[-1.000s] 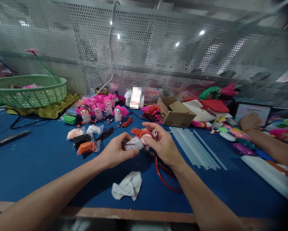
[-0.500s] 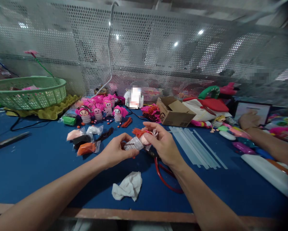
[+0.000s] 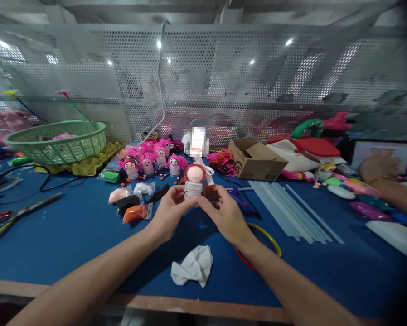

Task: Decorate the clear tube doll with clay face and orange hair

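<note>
A small doll stands upright between my hands above the blue table. Its body is ribbed and whitish, its round head is a plain pale pink with red-orange hair, and a white ribbon bow sits beside the head. My left hand is closed on the left side of the body. My right hand closes on the right side, with both thumbs meeting low in front. Below my hands lies a crumpled white tissue. Scissors with red and yellow handles are partly hidden under my right forearm.
Several pink-haired dolls stand behind, left of a cardboard box. Bagged clay lies left, pale glue sticks right. A green basket and more scissors are far left. Another person's arm reaches in at right.
The doll has turned from lying tilted to upright, its head now facing me. My right hand has shifted from the head down to the body. The camera view has swung left and up.
</note>
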### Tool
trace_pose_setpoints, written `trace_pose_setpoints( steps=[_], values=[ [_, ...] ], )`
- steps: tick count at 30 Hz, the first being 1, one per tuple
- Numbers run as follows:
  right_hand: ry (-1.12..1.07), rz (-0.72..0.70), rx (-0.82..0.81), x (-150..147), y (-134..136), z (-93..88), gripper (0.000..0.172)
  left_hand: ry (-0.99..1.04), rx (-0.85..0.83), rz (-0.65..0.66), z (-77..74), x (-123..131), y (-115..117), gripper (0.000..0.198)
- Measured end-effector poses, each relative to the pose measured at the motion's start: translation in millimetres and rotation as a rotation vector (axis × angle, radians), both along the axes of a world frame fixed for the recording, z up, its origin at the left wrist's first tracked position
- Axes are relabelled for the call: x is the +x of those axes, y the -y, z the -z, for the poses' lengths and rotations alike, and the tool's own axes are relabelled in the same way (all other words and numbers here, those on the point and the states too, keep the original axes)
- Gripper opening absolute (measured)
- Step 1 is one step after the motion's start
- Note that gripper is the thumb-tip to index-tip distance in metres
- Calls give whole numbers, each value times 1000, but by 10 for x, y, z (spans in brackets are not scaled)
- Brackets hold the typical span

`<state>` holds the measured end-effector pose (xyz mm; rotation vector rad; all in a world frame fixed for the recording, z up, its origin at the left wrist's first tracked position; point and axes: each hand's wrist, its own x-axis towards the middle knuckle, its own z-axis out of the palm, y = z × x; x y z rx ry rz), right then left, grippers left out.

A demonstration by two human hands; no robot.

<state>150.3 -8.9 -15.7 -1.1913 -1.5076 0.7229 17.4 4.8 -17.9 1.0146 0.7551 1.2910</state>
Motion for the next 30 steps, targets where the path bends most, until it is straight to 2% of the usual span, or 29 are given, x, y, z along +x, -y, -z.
trace_pose_setpoints(
  steps=[3,6,10,11,13,15,18,22,30],
  values=[
    [-123,-112,-68,5,-41,20,49,-6,4,20,14,46,30,38],
    [-258,-257,-134,18,-62,14,43,-86,53,31,27,73,56,38],
    [-376,-329,-139,35,-66,5,37,-467,236,46,-80,-31,18,33],
    [-402,-347,-146,37,-65,6,36,-584,295,15,-140,-77,-3,31],
    [-443,-375,-177,37,-62,12,36,-717,407,-159,-278,-163,-48,28],
    [-451,-395,-213,29,-58,22,34,-723,482,-218,-404,-214,-86,27],
    [-453,-408,-224,17,-53,32,32,-693,523,-150,-495,-200,-126,31],
    [-422,-388,-194,25,-51,31,33,-649,494,-108,-456,-102,-157,29],
    [-317,-360,-101,26,-33,7,35,-545,436,-117,-400,-32,-107,29]
  ],
)
